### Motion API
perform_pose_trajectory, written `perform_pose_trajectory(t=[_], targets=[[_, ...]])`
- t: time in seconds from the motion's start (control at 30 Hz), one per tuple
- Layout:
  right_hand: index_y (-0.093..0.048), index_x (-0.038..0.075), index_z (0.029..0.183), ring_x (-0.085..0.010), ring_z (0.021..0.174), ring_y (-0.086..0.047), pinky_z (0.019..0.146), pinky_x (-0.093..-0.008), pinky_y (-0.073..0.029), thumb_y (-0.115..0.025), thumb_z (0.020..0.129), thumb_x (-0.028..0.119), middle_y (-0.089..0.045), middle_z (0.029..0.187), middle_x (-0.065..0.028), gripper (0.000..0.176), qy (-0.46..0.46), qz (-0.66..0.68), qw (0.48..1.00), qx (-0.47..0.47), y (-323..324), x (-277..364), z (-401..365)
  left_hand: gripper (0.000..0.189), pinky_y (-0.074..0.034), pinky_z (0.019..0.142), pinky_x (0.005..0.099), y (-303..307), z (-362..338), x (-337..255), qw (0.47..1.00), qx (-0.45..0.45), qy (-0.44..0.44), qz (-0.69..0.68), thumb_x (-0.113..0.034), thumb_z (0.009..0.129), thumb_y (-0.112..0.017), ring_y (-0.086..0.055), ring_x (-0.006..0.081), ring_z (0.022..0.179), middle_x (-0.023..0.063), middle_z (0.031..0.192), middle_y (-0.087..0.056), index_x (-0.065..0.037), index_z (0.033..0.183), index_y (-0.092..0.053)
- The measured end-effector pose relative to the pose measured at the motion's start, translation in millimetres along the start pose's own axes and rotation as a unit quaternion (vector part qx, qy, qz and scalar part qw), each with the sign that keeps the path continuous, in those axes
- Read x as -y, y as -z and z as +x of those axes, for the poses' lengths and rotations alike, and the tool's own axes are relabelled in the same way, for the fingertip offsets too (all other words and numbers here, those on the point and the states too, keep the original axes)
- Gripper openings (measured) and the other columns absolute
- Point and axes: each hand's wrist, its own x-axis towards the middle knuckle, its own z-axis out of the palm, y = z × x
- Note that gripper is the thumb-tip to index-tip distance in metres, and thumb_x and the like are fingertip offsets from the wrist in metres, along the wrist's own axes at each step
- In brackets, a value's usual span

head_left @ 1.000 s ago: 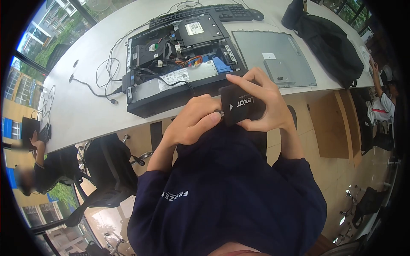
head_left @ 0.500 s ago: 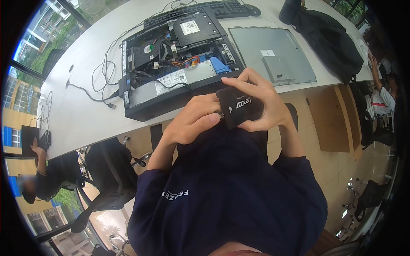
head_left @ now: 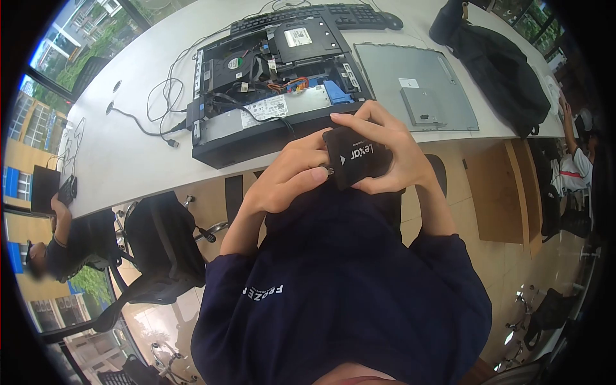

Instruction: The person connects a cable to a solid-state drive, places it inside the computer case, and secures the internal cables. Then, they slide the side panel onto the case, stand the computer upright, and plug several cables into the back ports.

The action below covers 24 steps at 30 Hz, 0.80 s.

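Head camera view showed a black drive point(head_left: 358, 158) with the white word "Lexar" on it, which was held in the air in front of the person's chest, just below the edge of the white table point(head_left: 128, 157). The right hand point(head_left: 403, 157) was closed around the drive, with the fingers laid over its upper edge and the thumb under its lower edge. The left hand point(head_left: 290, 178) was closed on the left end of the drive, where a small metal part point(head_left: 330, 171) was seen beside the thumb; what this part was could not be told. Just behind the hands, an open computer case point(head_left: 276, 77) was laid flat on the table, and a fan, coloured wires and a blue part were visible inside it. A grey side panel point(head_left: 417, 86) was placed beside the case on the right. A keyboard point(head_left: 321, 16) and a mouse point(head_left: 390, 21) were located behind the case, and a black bag point(head_left: 497, 67) was lying further right. Loose cables point(head_left: 160, 102) were spread on the table to the left of the case. An office chair point(head_left: 160, 247) was standing below the table edge, and another person point(head_left: 61, 247) was seated at the far left.
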Motion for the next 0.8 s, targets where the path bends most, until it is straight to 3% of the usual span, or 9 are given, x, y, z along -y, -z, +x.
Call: perform_pose_trajectory(t=[0.23, 0.43, 0.63, 0.73, 0.8], targets=[[-0.066, 0.008, 0.138, -0.0227, 0.089, -0.057, 0.081, -0.0344, -0.050, -0.084, 0.061, 0.022, -0.057, 0.098, -0.0081, 0.081, 0.012, 0.028, 0.999, 0.019, -1, -3, 5, 0.051, -0.040, 0.106, 0.0477, -3, -7, -4, 1.000, -0.012, 0.002, -0.002, -0.036, 0.097, -0.047, -0.054, 0.0436, 0.121, 0.0277, 0.133, -0.056, 0.009, 0.109, -0.067], [-0.067, 0.010, 0.138, -0.0225, 0.088, -0.056, 0.079, -0.0350, -0.049, -0.085, 0.059, 0.020, -0.055, 0.095, -0.0069, 0.082, 0.009, -0.036, 0.999, 0.012, 4, 0, 4, 0.044, -0.043, 0.102, 0.0453, -5, -6, -12, 0.999, -0.035, 0.025, 0.008, -0.030, 0.100, -0.047, -0.057, 0.0421, 0.116, 0.0261, 0.130, -0.058, 0.008, 0.107, -0.067], [-0.068, 0.010, 0.137, -0.0221, 0.087, -0.056, 0.079, -0.0343, -0.048, -0.085, 0.059, 0.019, -0.054, 0.094, -0.0070, 0.080, 0.014, -0.009, 1.000, 0.012, 5, 4, -1, 0.039, -0.047, 0.093, 0.0452, -1, -7, -9, 1.000, 0.014, 0.020, 0.018, -0.027, 0.100, -0.049, -0.061, 0.0412, 0.107, 0.0244, 0.123, -0.062, 0.007, 0.106, -0.067], [-0.068, 0.002, 0.134, -0.0220, 0.089, -0.056, 0.080, -0.0328, -0.046, -0.085, 0.055, 0.020, -0.058, 0.096, -0.0080, 0.083, 0.010, -0.024, 1.000, 0.014, 5, 5, -2, 0.040, -0.047, 0.093, 0.0455, -1, -5, -9, 1.000, 0.005, 0.016, -0.004, -0.028, 0.100, -0.049, -0.061, 0.0414, 0.107, 0.0242, 0.122, -0.063, 0.007, 0.107, -0.067], [-0.067, 0.010, 0.137, -0.0221, 0.088, -0.057, 0.080, -0.0344, -0.049, -0.086, 0.060, 0.020, -0.055, 0.095, -0.0076, 0.080, 0.005, -0.007, 1.000, 0.012, 5, 5, 0, 0.041, -0.047, 0.094, 0.0457, 0, -2, -8, 1.000, 0.004, 0.003, -0.003, -0.029, 0.099, -0.049, -0.061, 0.0413, 0.108, 0.0242, 0.123, -0.063, 0.007, 0.107, -0.067]])
